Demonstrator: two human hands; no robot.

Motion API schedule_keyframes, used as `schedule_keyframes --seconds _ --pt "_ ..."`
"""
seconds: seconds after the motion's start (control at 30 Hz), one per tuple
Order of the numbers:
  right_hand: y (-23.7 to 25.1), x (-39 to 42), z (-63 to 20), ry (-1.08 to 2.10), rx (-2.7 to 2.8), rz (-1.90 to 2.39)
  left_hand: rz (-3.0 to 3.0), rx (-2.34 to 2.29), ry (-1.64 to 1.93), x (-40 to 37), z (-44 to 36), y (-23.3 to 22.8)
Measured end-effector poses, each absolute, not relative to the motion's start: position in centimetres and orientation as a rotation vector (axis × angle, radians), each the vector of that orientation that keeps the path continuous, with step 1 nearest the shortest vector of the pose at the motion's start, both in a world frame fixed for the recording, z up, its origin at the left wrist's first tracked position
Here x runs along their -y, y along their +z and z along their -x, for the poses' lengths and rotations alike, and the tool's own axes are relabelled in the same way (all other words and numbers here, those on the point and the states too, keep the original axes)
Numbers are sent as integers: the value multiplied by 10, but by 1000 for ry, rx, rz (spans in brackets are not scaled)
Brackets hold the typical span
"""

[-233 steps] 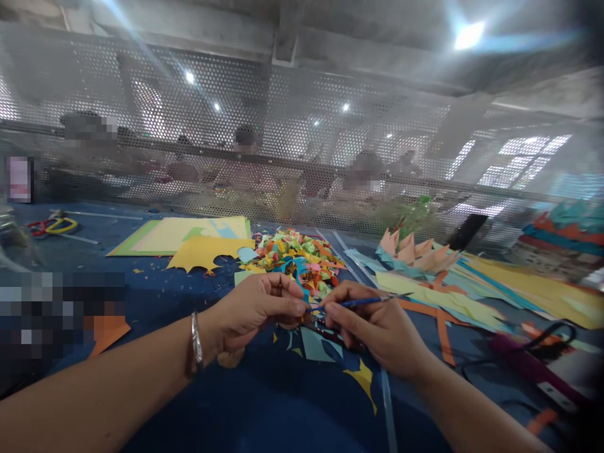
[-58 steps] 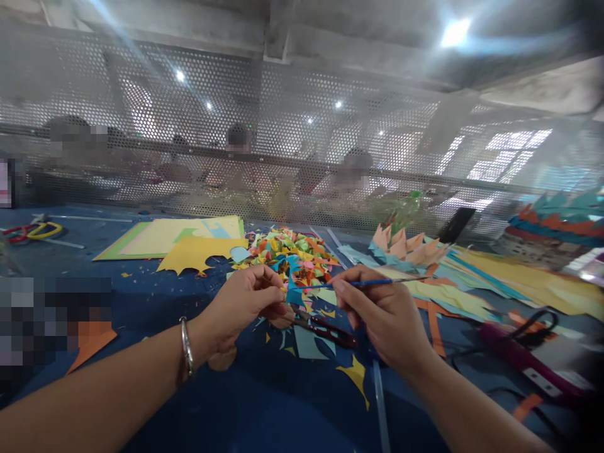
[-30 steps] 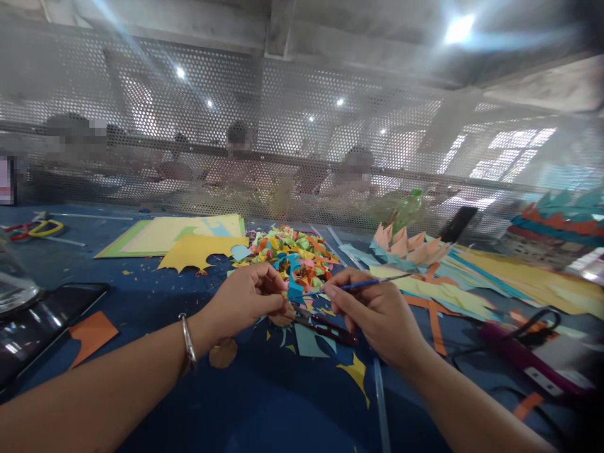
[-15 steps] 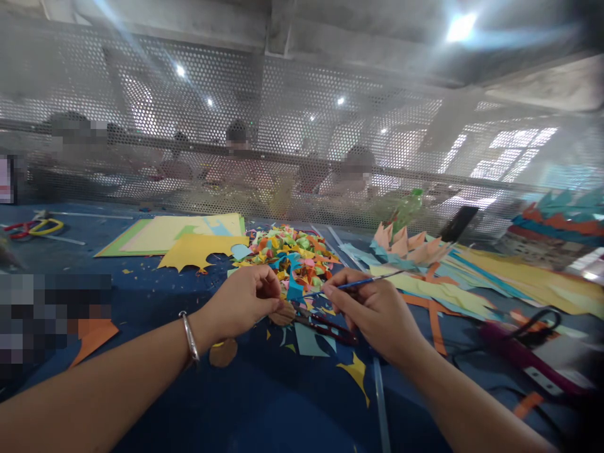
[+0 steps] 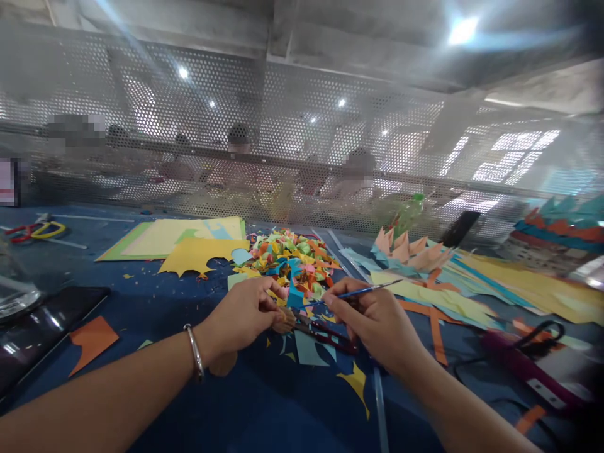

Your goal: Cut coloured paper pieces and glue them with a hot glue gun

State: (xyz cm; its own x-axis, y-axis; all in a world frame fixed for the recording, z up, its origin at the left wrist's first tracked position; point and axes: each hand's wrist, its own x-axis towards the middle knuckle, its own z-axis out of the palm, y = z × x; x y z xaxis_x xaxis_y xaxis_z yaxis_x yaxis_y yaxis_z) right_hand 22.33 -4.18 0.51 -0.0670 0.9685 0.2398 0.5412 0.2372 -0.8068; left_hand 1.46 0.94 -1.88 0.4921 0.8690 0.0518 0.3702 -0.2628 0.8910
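Brush (image 5: 361, 292), thin and blue-handled, sits pinched in my right hand (image 5: 377, 321), fingers closed on it near the tip end; its shaft runs up and to the right over the bench (image 5: 264, 402). My left hand (image 5: 243, 318) is closed in a pinch on a small brown paper piece (image 5: 284, 321), held just left of the brush tip, low over the bench. A bangle (image 5: 194, 352) rings my left wrist. Scissors (image 5: 325, 333) with dark red handles lie on the bench directly below both hands. A heap of coloured paper scraps (image 5: 292, 261) lies just beyond the hands. Yellow sheets (image 5: 189, 242) lie far left, long paper strips (image 5: 472, 286) to the right. An orange scrap (image 5: 92, 336) lies near left.
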Motion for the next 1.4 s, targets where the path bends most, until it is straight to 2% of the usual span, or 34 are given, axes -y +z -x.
schedule_keyframes --seconds 0.23,0.4,0.67,0.93,1.07,1.4 --pt "6 43 -223 637 1706 1412 -1950 -1001 742 -8 -12 -14" --pt "8 45 -222 644 1645 1409 -2172 -1141 760 -7 -4 7" --pt "9 49 -219 896 1692 1360 -2426 -1243 320 12 18 58" --pt "8 52 -215 1185 1870 1385 -2394 -1268 90 25 56 44" --pt "2 48 -217 1127 2030 1495 -2319 -1260 9 25 61 38" --pt "-8 43 -214 812 2262 1564 -2255 -1189 84 11 59 33"
